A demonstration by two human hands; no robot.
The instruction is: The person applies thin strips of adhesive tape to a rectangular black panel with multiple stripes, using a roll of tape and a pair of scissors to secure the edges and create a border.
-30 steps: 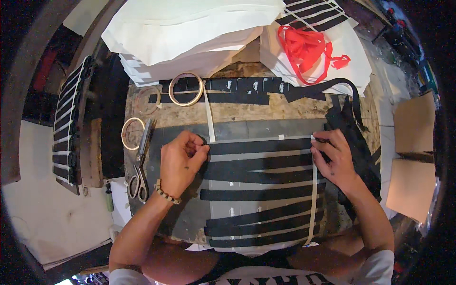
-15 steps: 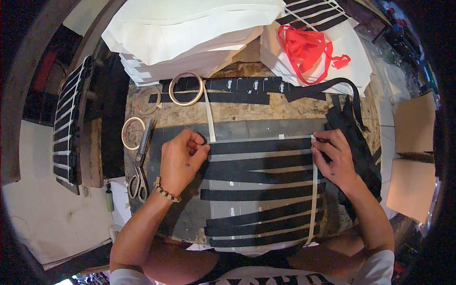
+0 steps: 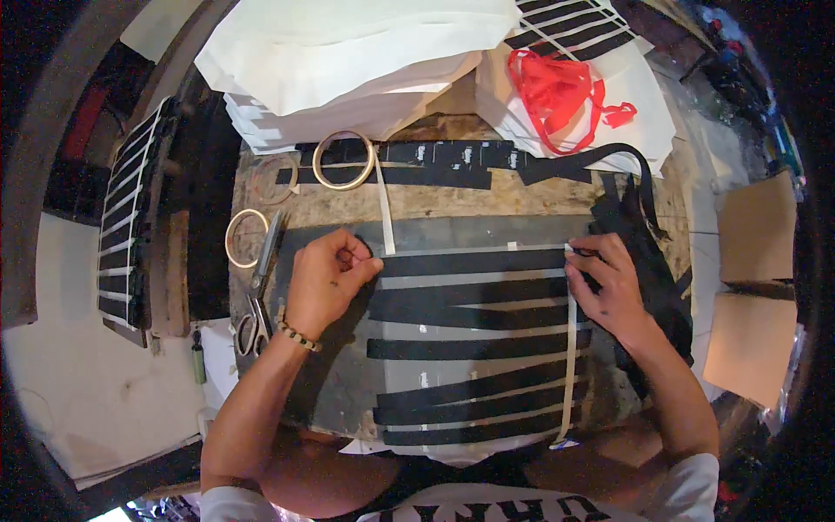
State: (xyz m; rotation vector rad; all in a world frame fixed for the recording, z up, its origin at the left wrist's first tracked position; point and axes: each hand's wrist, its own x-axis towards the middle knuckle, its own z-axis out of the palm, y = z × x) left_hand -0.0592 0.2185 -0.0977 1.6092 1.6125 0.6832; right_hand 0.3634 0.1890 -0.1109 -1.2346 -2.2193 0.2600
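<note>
Several black fabric strips lie crosswise over a pale sheet on a dark board. My left hand, a beaded bracelet on its wrist, is closed, with thumb and fingertip at the left end of the top black strip. At that strip's other end my right hand pinches it beside the upper end of a narrow cream tape. This tape runs down over the strips' right ends. A second cream tape hangs from a tape roll and ends just above the strip's left end. My fingers partly hide both strip ends.
Scissors and another tape roll lie left of the board. Stacked white sheets and red ribbon fill the back. Loose black strips are heaped at the right, cardboard beyond. A striped panel stands far left.
Both hands keep nearly the same pose at the ends of the top strip. The whole view has shifted slightly. The tape and strips stay in place.
</note>
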